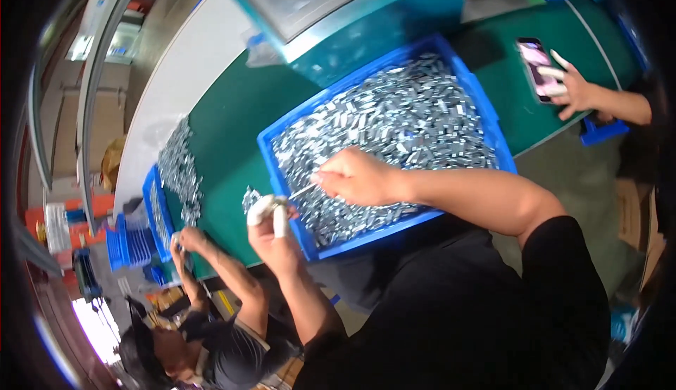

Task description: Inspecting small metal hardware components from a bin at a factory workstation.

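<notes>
Both hands are mid-pick over the near edge of the blue bin heaped with small metal clips: right hand pinches a thin metal piece, taped-fingered left hand closed beside it, and seating that piece looks next, needing fine alignment.

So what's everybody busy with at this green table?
The person's right hand picks a thin metal piece from a blue bin heaped with small silvery metal parts. The left hand, fingertips wrapped in white, holds some beside the bin. A co-worker handles another pile, and someone's hand rests on a phone.
</notes>
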The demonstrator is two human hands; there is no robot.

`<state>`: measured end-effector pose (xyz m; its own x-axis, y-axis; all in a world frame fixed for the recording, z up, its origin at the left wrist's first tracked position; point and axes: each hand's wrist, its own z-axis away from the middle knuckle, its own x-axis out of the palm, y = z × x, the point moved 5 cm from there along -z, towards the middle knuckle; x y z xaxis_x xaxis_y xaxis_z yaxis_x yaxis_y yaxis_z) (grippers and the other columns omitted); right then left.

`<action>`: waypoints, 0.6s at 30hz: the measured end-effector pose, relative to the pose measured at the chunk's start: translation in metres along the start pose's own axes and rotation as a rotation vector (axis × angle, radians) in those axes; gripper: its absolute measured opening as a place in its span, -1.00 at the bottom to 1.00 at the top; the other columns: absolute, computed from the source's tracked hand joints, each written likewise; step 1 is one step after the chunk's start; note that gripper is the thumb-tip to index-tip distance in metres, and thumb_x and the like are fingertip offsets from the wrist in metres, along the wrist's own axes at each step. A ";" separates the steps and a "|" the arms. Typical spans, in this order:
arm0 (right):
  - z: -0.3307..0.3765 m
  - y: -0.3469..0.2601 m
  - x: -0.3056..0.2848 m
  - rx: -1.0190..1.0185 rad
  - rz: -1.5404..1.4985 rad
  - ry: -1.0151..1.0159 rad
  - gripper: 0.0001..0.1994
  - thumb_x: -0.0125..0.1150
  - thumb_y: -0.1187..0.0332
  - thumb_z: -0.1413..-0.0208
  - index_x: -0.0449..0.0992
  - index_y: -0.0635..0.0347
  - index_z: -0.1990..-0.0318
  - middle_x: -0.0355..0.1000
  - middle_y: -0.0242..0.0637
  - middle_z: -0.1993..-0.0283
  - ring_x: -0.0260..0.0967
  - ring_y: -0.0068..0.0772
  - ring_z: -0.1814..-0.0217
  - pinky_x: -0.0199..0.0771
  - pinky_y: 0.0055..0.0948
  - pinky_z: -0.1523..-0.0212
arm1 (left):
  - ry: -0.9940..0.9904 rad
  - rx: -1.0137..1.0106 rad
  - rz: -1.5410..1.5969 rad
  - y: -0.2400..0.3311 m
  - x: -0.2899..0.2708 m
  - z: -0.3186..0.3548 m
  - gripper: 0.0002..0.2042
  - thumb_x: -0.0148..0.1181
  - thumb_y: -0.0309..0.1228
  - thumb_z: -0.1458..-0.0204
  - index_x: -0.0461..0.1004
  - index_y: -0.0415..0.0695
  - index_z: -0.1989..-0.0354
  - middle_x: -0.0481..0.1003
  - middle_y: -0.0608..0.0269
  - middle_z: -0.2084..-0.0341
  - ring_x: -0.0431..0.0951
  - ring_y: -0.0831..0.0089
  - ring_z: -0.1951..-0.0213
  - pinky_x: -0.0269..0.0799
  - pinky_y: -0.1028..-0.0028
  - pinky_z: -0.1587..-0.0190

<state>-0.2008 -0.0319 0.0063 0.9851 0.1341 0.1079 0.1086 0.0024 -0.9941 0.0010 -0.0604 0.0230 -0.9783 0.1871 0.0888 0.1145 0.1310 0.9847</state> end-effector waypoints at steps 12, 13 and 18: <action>0.000 -0.005 0.002 -0.224 0.160 0.140 -0.61 0.04 0.26 -0.19 0.38 0.32 0.64 0.33 0.02 0.67 0.31 0.08 0.62 0.27 -0.08 0.51 | 0.078 -0.168 0.256 -0.022 -0.001 -0.006 -0.83 0.11 -0.53 -0.15 0.39 -0.25 0.11 0.54 0.10 0.25 0.60 0.38 0.27 0.59 0.60 0.28; 0.001 -0.006 0.001 -0.248 0.177 0.150 -0.61 0.04 0.26 -0.19 0.39 0.31 0.64 0.33 0.03 0.67 0.32 0.10 0.61 0.27 -0.08 0.51 | 0.062 -0.160 0.260 -0.020 0.005 -0.006 -0.83 0.11 -0.52 -0.15 0.40 -0.25 0.10 0.54 0.10 0.26 0.60 0.39 0.28 0.59 0.60 0.28; 0.004 -0.006 0.000 -0.229 0.083 0.150 -0.65 0.05 0.27 -0.18 0.44 0.29 0.60 0.38 0.06 0.62 0.38 0.14 0.54 0.34 -0.06 0.47 | -0.006 -0.121 0.084 -0.016 0.025 0.006 -0.82 0.21 -0.51 -0.12 0.41 -0.21 0.13 0.53 0.12 0.24 0.56 0.41 0.28 0.52 0.60 0.26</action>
<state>-0.2026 -0.0278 0.0126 0.9988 -0.0232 0.0442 0.0378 -0.2285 -0.9728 -0.0245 -0.0518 0.0088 -0.9650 0.1984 0.1716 0.1743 -0.0039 0.9847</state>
